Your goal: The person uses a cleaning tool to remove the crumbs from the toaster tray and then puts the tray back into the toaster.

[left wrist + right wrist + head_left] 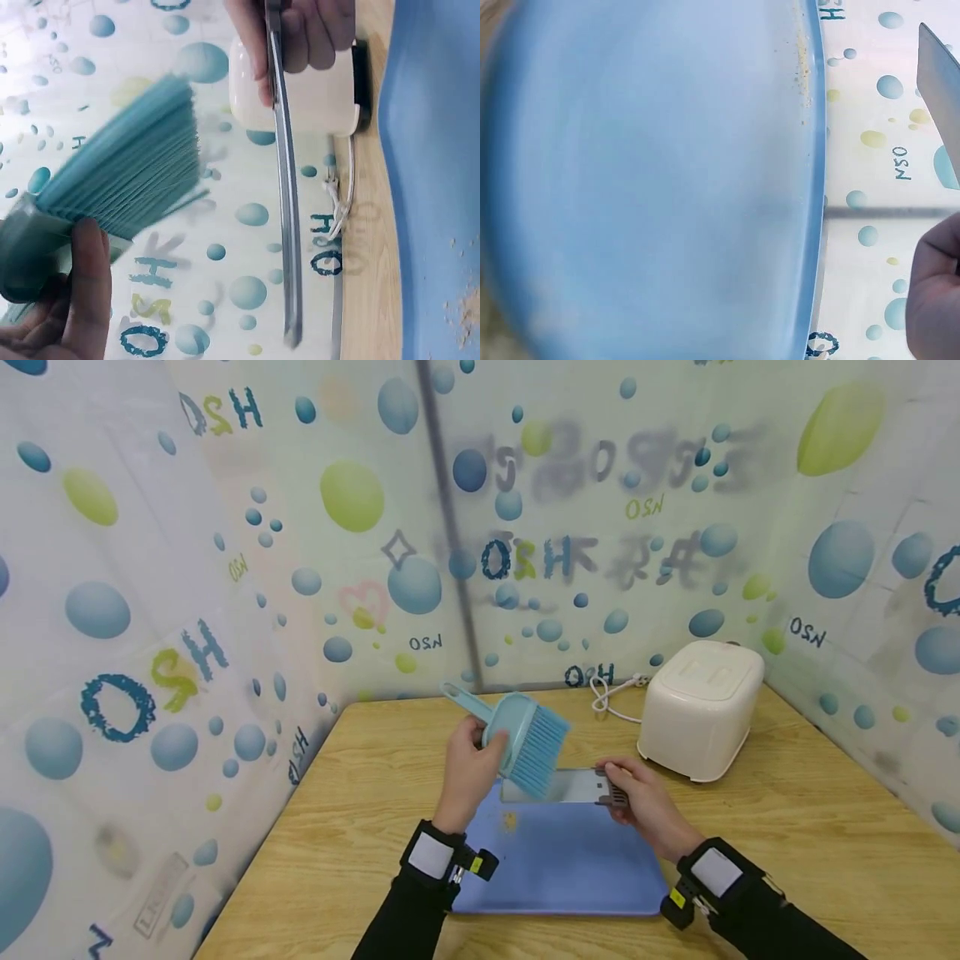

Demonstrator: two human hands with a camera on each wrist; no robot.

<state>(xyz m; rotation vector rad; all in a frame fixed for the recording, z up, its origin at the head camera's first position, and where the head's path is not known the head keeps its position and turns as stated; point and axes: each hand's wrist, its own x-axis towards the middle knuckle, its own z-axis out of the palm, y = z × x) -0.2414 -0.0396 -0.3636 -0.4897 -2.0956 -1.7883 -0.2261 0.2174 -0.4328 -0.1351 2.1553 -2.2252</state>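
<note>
A light blue hand brush (517, 735) is in my left hand (471, 777), with its bristles slanting down to the right. My right hand (648, 802) grips the grey slotted end of a flat metal crumb tray (577, 787). In the head view the bristles overlap the crumb tray's left part; the left wrist view shows a gap between brush bristles (127, 157) and the thin crumb tray (286, 202). Below both hands lies a blue tray (570, 872), with crumbs (511, 821) near its far left. The right wrist view catches only part of my right hand (934, 307).
A cream toaster (697, 710) stands on the wooden table (375, 777) at the back right. Its white cord (611, 703) lies bundled beside it. Patterned curtains (352, 568) close in the back and both sides.
</note>
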